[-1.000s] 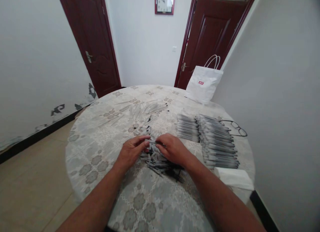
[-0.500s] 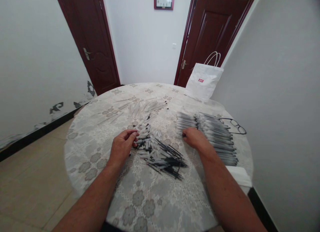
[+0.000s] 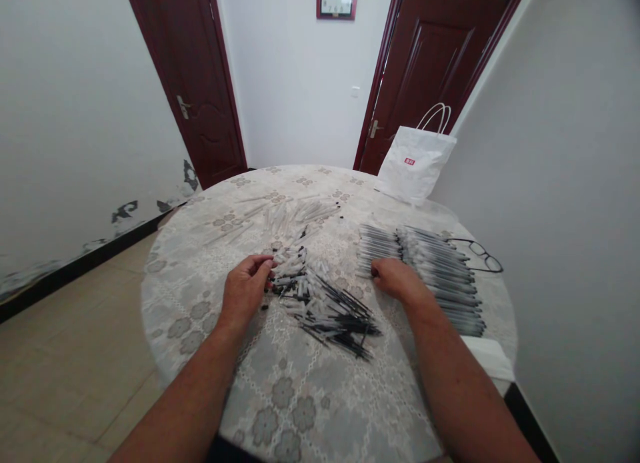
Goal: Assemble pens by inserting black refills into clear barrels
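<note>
My left hand is at the left side of a heap of small white and black pen parts, its thumb and fingertips drawn together. Whatever lies between them is too small to make out. Thin black pen refills lie in a loose pile to the right and nearer to me. My right hand is closed at the near end of a short row of clear pens; its curled fingers hide what they hold. Beside that row is a wider stack of pens with dark tips. Clear pen barrels are scattered farther back.
A round table with a patterned cloth carries everything. At its back right stands a white paper bag. Eyeglasses lie right of the pens, and a white packet sits by the right edge.
The whole view has shifted slightly, so things appear a little farther right. Both hands stay at nearly the same places, the left by the small parts and the right at the pen row.
</note>
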`<act>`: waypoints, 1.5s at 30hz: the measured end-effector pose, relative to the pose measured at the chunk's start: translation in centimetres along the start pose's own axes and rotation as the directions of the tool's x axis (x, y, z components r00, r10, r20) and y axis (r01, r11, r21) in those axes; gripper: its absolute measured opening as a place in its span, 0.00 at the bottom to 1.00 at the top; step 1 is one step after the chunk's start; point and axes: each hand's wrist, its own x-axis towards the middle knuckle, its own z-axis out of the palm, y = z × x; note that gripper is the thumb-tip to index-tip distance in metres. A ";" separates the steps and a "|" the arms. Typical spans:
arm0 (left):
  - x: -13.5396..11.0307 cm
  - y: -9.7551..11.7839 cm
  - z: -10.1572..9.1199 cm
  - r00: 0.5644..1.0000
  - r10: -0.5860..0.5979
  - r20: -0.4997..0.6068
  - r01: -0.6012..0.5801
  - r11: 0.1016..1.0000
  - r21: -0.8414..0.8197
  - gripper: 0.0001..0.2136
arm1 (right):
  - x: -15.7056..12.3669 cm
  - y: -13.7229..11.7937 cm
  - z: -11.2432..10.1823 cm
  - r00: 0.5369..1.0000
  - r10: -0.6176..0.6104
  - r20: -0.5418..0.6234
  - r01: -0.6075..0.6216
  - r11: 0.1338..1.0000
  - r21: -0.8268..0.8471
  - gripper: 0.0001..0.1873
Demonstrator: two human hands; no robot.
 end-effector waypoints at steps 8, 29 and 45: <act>0.3 -0.7 -0.2 1.000 0.007 -0.010 -0.007 1.000 -0.014 0.18 | 0.3 0.3 0.2 0.999 0.029 -0.039 -0.030 0.999 -0.015 0.11; 0.9 -1.3 -1.2 0.994 0.011 -0.107 -0.011 1.000 0.003 0.16 | -1.8 -3.8 -0.8 0.943 -0.330 0.044 0.319 0.933 0.165 0.10; 1.5 -2.2 -2.5 0.984 0.117 -0.134 -0.078 0.960 0.268 0.13 | -1.1 -6.0 1.3 0.962 -0.270 0.040 0.273 0.960 -0.071 0.13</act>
